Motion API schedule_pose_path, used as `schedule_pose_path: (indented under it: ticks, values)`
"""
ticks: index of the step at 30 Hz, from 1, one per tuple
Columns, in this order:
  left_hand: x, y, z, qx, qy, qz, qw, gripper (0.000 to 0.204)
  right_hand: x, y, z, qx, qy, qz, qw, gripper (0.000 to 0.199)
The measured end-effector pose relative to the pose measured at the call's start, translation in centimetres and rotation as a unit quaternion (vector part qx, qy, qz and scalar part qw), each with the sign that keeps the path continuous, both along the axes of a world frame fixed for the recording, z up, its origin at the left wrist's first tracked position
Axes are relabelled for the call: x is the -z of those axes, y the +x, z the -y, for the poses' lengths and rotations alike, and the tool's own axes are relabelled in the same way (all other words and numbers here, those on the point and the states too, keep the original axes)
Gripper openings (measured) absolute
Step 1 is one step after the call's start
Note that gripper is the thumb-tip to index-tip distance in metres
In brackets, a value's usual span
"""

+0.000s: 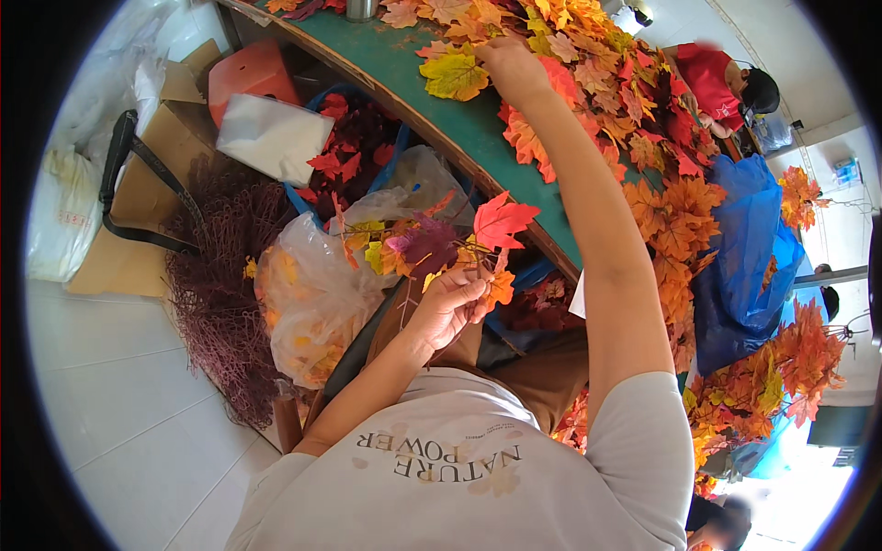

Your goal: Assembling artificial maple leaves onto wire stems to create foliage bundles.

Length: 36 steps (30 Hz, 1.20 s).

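Observation:
In front of my lap, my left hand (448, 305) is closed around the thin stems of an artificial maple spray (425, 246). Its leaves are purple, red, orange and yellow-green, and a red leaf (503, 221) stands up above my fingers. My right arm stretches out over the green tabletop (390, 57). There my right hand (516, 72) is bent down at the edge of a pile of artificial maple leaves (597, 69). Its fingertips pinch the rim of a yellow-green leaf (455, 76); part of the fingers is hidden behind the hand.
Left of my knees stand a clear bag of orange leaves (308, 294) and a bundle of dark wiry stems (220, 285). Red leaves fill a blue-lined container (354, 151) beside the table. A blue bag (740, 257) hangs at right. Other people (712, 87) sit beyond the table.

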<state>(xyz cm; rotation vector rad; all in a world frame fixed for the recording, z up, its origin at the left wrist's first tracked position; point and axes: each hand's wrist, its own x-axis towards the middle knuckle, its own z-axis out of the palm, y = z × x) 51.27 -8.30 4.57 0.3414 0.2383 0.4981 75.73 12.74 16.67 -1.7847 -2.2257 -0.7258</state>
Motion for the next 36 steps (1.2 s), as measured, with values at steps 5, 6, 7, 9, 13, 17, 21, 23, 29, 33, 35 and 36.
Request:
schedule_pose_path:
  ticks: [5, 6, 7, 9, 13, 17, 21, 23, 29, 33, 35, 36]
  values:
    - [0.2, 0.2, -1.3, -0.026, -0.015, -0.004, 1.0, 0.009, 1.4, 0.7, -1.6, 0.039, -0.066, 0.027, 0.997, 0.03]
    - [0.7, 0.2, -1.6, -0.037, -0.02, -0.015, 0.999, 0.009, 0.8, 0.5, -0.7, 0.019, -0.027, -0.041, 0.999, 0.03]
    - [1.4, 0.1, -1.6, -0.044, -0.027, -0.029, 0.998, 0.009, 0.1, 0.5, 0.6, 0.002, 0.011, -0.109, 0.994, 0.031]
    - [2.0, 0.2, -2.1, -0.046, -0.01, -0.022, 0.999, 0.012, -2.5, 2.0, 3.4, 0.029, 0.028, -0.112, 0.993, 0.034]
    - [2.0, -0.3, -1.5, -0.055, -0.024, 0.01, 0.998, 0.019, -6.4, 6.0, 12.1, 0.062, 0.059, -0.242, 0.967, 0.028]
    - [2.2, -0.7, -0.5, -0.009, -0.017, 0.034, 0.999, 0.018, -8.9, 9.7, 22.4, 0.189, 0.08, -0.217, 0.955, 0.025]
    - [1.9, 0.1, 1.4, -0.026, -0.031, -0.023, 0.999, 0.03, -11.3, 7.3, 30.9, 0.21, 0.117, -0.382, 0.892, 0.021]
    - [1.1, 0.6, 2.3, -0.003, -0.003, -0.013, 1.0, 0.031, -11.1, 5.5, 34.7, 0.199, 0.158, -0.409, 0.876, 0.021]
    - [-0.4, 2.9, 6.0, 0.052, 0.217, -0.078, 0.972, 0.048, -5.9, -2.5, 42.8, 0.214, 0.014, -0.557, 0.803, 0.018]
    - [-0.3, 2.7, 8.4, 0.089, 0.331, -0.082, 0.936, 0.069, 0.8, -5.4, 44.2, 0.175, -0.198, -0.61, 0.747, 0.021]
    - [-0.5, 2.6, 9.0, 0.113, 0.363, -0.079, 0.922, 0.076, 3.9, -6.8, 44.5, 0.147, -0.2, -0.659, 0.711, 0.025]
    - [-0.5, 2.4, 9.5, 0.117, 0.396, -0.104, 0.905, 0.074, 4.7, -7.5, 44.5, 0.139, -0.186, -0.673, 0.702, 0.024]
